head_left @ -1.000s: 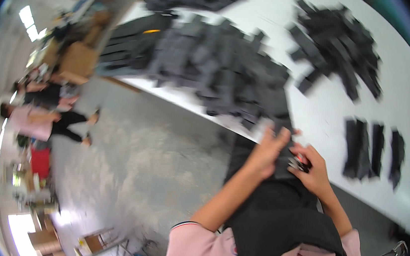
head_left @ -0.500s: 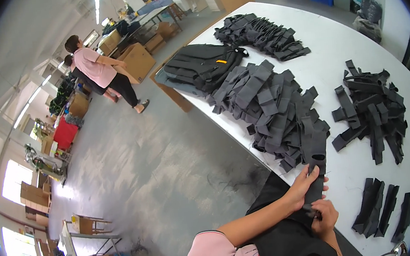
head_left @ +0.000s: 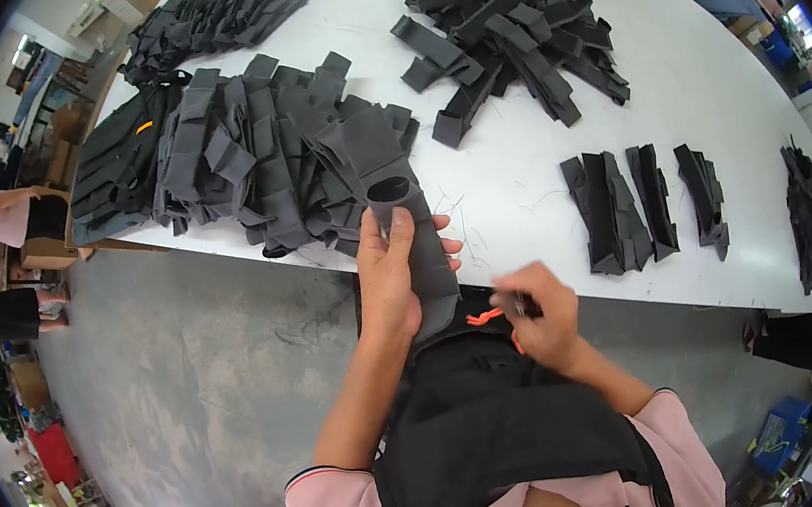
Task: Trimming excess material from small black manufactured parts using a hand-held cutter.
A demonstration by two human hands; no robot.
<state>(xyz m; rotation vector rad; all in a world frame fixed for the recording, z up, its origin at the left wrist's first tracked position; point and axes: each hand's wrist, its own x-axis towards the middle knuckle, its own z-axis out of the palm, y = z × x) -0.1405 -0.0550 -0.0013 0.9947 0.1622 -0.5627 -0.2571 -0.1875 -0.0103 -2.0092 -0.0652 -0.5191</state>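
Observation:
My left hand (head_left: 391, 270) grips a dark grey fabric strip (head_left: 431, 251) near the table's front edge. The strip is folded into a loop, with an oval opening at its upper end, and its lower end hangs toward my apron. Just to the right, my right hand (head_left: 546, 316) is closed around small dark thread snips (head_left: 522, 305) with an orange cord (head_left: 484, 318), apart from the strip. The fingers partly hide the tool. A large heap of similar grey strips (head_left: 247, 151) lies on the table just beyond my left hand.
The white table (head_left: 342, 23) also bears a second heap of strips (head_left: 512, 34), a far-left pile (head_left: 203, 17), a black backpack (head_left: 114, 160), several separate strips (head_left: 653, 198) on the right and a bundle (head_left: 805, 211) at the right edge. Other people stand at far left.
My view has swung to the right. My right hand has come away from the strip's lower end, showing the snips. My left hand still holds the strip.

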